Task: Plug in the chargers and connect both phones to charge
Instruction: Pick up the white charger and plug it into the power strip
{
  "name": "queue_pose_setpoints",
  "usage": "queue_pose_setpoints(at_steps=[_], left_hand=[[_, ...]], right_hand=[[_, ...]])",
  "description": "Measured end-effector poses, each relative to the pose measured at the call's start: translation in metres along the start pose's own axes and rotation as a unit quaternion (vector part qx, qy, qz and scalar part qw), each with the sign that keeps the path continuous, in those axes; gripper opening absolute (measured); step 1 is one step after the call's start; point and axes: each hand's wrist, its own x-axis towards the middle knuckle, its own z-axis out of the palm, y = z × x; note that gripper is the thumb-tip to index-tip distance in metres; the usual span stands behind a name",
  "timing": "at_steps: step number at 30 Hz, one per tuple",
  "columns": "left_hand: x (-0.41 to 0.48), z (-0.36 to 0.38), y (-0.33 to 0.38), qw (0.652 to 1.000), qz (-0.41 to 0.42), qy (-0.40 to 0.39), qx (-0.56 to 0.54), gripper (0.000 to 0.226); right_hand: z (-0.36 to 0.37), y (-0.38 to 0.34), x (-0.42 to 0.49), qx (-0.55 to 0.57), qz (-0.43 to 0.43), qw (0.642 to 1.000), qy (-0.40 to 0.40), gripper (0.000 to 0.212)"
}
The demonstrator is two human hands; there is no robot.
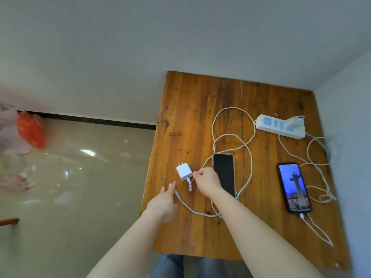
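On the wooden table (188,117), the left hand (163,203) lies farthest left, fingers straight and loosely together, resting near the free connector end of the white cable (188,207) — whether it actually touches that end I cannot tell. Just right of it sits the second charger (184,171), a white brick lying on its side with its two prongs pointing up and away, unplugged. The right hand (206,180) pinches the cable between thumb and forefinger right beside the charger's lower corner, partly covering the dark phone (224,173), whose screen is off and which lies face up with no plug visible in it. The cable loops widely across the middle of the table above this phone. Further right, the power strip (280,126) already carries the first charger (293,121), and its cord runs down in tangled coils to the lit phone (294,186), plugged at its near end — so half the task looks done. The step in hand appears to be gathering the second charger and its lead. Next, I judge, the brick must be lifted, turned prongs-down and seated in a free socket on the strip, well apart from here, then the loose connector pushed into the dark phone's port.
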Motion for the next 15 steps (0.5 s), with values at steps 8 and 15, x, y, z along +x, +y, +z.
queue_pose_setpoints(at_steps=[8, 15], left_hand=[[-0.001, 0.001, 0.010, 0.999, -0.022, -0.018, 0.039, 0.077], [0.022, -0.021, 0.055, 0.978, -0.130, -0.076, 0.141, 0.060]], right_hand=[[0.013, 0.005, 0.003, 0.038, 0.013, 0.995, -0.092, 0.027], [-0.081, 0.008, 0.013, 0.265, -0.007, 0.959, -0.099, 0.022]])
